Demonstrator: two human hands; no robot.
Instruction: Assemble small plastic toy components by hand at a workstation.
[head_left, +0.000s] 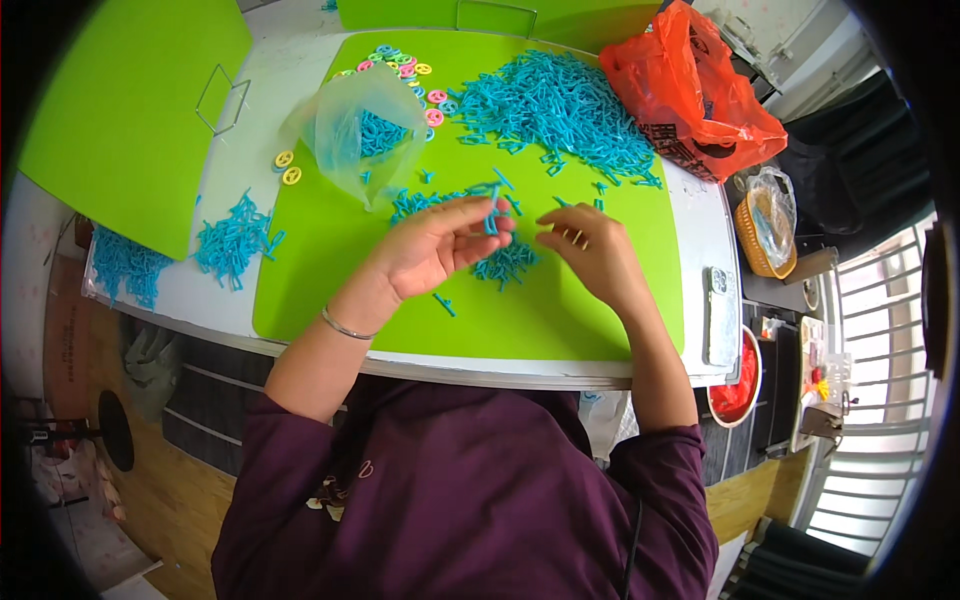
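Note:
My left hand (440, 243) is closed on a small blue plastic piece (491, 222), pinched upright between thumb and fingers. To its right, my right hand (598, 248) hovers over the green mat with bent fingers a little apart, and I see nothing between them. Below and between the hands lies a small pile of blue plastic pieces (507, 264). Another small heap is partly hidden behind my left hand. A single blue piece (444, 304) rests near my left wrist. Several loose ones lie beyond the fingertips.
A large blue heap (565, 110) covers the mat's far right, beside a red plastic bag (700, 95). A clear bag (345, 135) holds more blue pieces. Coloured plastic rings (437, 96) lie beyond it. Further blue piles (236, 240) sit at the left, near a green panel (130, 110).

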